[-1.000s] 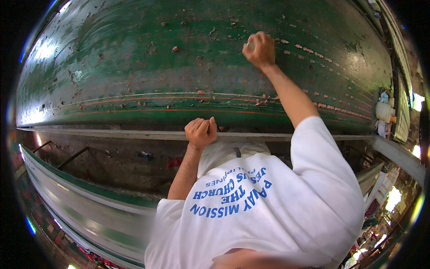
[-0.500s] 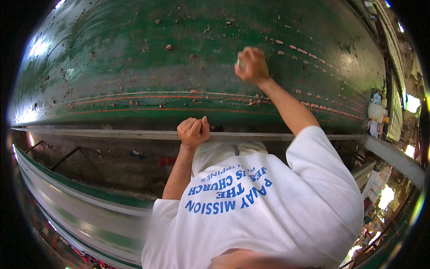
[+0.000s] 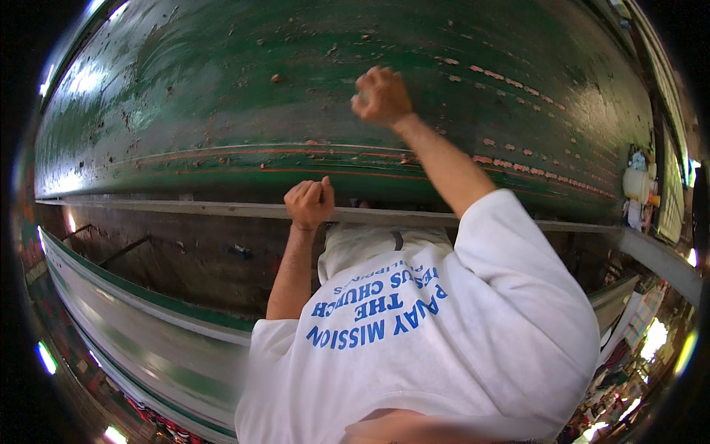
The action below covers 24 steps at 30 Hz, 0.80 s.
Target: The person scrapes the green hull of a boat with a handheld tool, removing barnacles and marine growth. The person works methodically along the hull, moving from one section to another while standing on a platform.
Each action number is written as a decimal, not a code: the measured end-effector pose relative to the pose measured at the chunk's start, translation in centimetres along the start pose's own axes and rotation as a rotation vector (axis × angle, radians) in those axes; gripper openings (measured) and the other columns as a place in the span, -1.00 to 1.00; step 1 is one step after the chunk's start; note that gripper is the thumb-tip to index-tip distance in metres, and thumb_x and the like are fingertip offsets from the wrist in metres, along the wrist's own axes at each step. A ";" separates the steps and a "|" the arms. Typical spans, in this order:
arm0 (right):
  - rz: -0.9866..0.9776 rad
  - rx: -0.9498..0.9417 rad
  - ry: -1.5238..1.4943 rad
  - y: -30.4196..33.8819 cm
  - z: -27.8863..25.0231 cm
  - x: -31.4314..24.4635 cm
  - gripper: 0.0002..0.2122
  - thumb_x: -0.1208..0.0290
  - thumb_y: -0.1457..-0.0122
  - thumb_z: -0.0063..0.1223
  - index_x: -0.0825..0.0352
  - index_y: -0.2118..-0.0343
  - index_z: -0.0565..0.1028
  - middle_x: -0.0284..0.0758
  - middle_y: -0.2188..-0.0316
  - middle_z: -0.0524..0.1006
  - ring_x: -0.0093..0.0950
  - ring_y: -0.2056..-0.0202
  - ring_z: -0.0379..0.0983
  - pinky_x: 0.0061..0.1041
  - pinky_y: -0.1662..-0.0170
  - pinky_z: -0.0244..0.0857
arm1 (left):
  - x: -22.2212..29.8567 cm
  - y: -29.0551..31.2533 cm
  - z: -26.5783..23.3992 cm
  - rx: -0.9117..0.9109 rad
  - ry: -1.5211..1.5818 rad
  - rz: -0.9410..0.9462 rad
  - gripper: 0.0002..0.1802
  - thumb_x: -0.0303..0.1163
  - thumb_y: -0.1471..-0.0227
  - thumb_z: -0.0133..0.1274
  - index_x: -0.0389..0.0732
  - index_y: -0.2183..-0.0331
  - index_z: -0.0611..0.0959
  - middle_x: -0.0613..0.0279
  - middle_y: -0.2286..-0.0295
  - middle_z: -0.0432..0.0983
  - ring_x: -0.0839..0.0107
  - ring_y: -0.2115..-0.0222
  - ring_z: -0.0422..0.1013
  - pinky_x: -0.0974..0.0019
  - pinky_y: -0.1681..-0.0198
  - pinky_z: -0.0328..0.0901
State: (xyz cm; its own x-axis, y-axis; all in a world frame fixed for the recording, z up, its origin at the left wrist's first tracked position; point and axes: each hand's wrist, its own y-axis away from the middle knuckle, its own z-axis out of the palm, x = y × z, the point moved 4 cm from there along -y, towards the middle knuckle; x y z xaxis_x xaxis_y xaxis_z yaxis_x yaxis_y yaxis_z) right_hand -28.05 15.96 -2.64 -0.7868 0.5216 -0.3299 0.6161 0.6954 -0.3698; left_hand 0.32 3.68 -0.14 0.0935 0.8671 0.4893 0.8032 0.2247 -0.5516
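Note:
A long green table [image 3: 229, 96] with a glossy surface spreads out before me, dotted with small brownish-pink crumbs. Over its middle my right hand [image 3: 382, 96] is closed around a small pale object [image 3: 362, 97]. The fingers hide most of that object, so its kind cannot be told. My left hand [image 3: 309, 203] is curled into a fist with the thumb up, at the table's near edge, and nothing sticks out of it. Rows of small pink pieces [image 3: 518, 167] lie on the surface to the right of my right hand. Thin red and white lines [image 3: 244, 149] run along the table's near side.
A grey rail [image 3: 163, 209] borders the table's near edge, close to my body. Behind me on the left stands another long table, green-edged with a pale top [image 3: 140, 337]. A whitish container [image 3: 636, 183] and cloths are at the far right end.
My right hand has moved left and slightly away from me across the green surface, still closed. My left fist stays at the near edge. The view has shifted a little.

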 end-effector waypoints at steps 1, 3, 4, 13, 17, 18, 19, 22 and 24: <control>-0.006 -0.049 -0.028 1.6 -0.2 -1.8 -0.69 0.08 -0.12 0.28 0.18 0.19 0.64 -0.20 0.17 0.54 -0.15 0.05 0.51 0.01 -0.03 0.40 | 0.0 0.0 -0.1 -0.014 -0.028 0.000 -0.52 -0.53 -0.17 0.30 -0.11 0.64 0.38 0.24 0.71 0.29 0.23 0.72 0.33 0.17 0.64 0.21; -0.013 -0.062 -0.067 5.5 -1.4 -2.8 -0.70 0.09 -0.11 0.30 0.18 0.21 0.62 -0.23 0.16 0.51 -0.17 0.05 0.50 -0.02 -0.03 0.37 | 0.1 0.0 -0.2 -0.049 -0.076 0.004 -0.52 -0.54 -0.17 0.30 -0.11 0.64 0.38 0.24 0.71 0.28 0.23 0.72 0.33 0.16 0.64 0.22; -0.019 -0.025 -0.079 7.3 -2.2 -2.5 -0.70 0.09 -0.10 0.31 0.17 0.22 0.61 -0.24 0.16 0.51 -0.17 0.06 0.49 -0.03 -0.03 0.37 | 0.3 -0.2 0.0 -0.029 -0.076 0.020 -0.51 -0.54 -0.17 0.30 -0.10 0.64 0.37 0.24 0.71 0.27 0.22 0.72 0.33 0.16 0.64 0.21; 0.251 0.082 0.135 14.6 -10.8 16.7 -0.71 0.12 -0.19 0.30 0.20 0.17 0.58 -0.24 0.14 0.48 -0.15 0.03 0.46 0.06 -0.03 0.39 | 17.9 -1.3 -0.2 -0.080 0.073 0.436 -0.57 -0.52 -0.06 0.40 -0.03 0.63 0.46 0.37 0.69 0.32 0.41 0.69 0.35 0.24 0.64 0.21; 0.310 0.018 0.186 13.3 -10.3 18.9 -0.70 0.09 -0.25 0.28 0.21 0.14 0.59 -0.24 0.07 0.49 -0.14 -0.04 0.44 0.07 -0.11 0.36 | 28.8 -3.8 1.0 -0.343 0.202 0.360 -0.74 -0.41 -0.13 0.41 -0.07 0.51 0.63 0.36 0.64 0.40 0.42 0.63 0.42 0.27 0.57 0.31; 0.306 0.032 0.199 12.6 -9.9 18.1 -0.70 0.09 -0.25 0.28 0.21 0.14 0.60 -0.23 0.07 0.50 -0.14 -0.04 0.45 0.06 -0.10 0.36 | 30.9 -4.3 1.7 -0.445 0.176 0.327 -0.75 -0.36 -0.17 0.41 -0.07 0.47 0.64 0.36 0.62 0.40 0.42 0.62 0.43 0.26 0.56 0.31; 0.304 0.050 0.216 11.9 -9.7 17.4 -0.71 0.09 -0.25 0.27 0.21 0.15 0.60 -0.23 0.07 0.51 -0.14 -0.04 0.46 0.06 -0.09 0.37 | 32.4 -4.3 2.4 -0.433 0.174 0.351 -0.77 -0.31 -0.18 0.38 -0.08 0.44 0.64 0.36 0.61 0.40 0.40 0.61 0.44 0.24 0.55 0.32; 0.186 0.089 0.173 10.3 -8.4 14.2 -0.70 0.09 -0.21 0.25 0.23 0.17 0.64 -0.19 0.10 0.56 -0.13 0.02 0.52 0.06 -0.04 0.39 | 36.6 -5.6 3.7 -0.474 0.098 0.429 -0.81 -0.26 -0.24 0.28 -0.10 0.37 0.65 0.36 0.52 0.49 0.42 0.53 0.50 0.26 0.50 0.37; 0.117 0.050 0.135 9.7 -7.4 11.0 -0.70 0.09 -0.20 0.23 0.22 0.18 0.64 -0.17 0.12 0.56 -0.14 0.04 0.53 0.05 -0.03 0.40 | 38.3 -7.6 3.4 -0.539 0.097 0.451 -0.82 -0.25 -0.27 0.23 -0.10 0.36 0.66 0.35 0.49 0.53 0.42 0.49 0.54 0.27 0.47 0.41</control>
State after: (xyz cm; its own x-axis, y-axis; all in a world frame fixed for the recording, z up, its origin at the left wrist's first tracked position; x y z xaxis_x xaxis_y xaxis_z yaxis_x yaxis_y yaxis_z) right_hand -31.04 32.09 -3.48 -0.7057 0.6610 -0.2551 0.7019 0.6029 -0.3792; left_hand -4.22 36.73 20.47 0.5175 0.7746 0.3636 0.8507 -0.4200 -0.3161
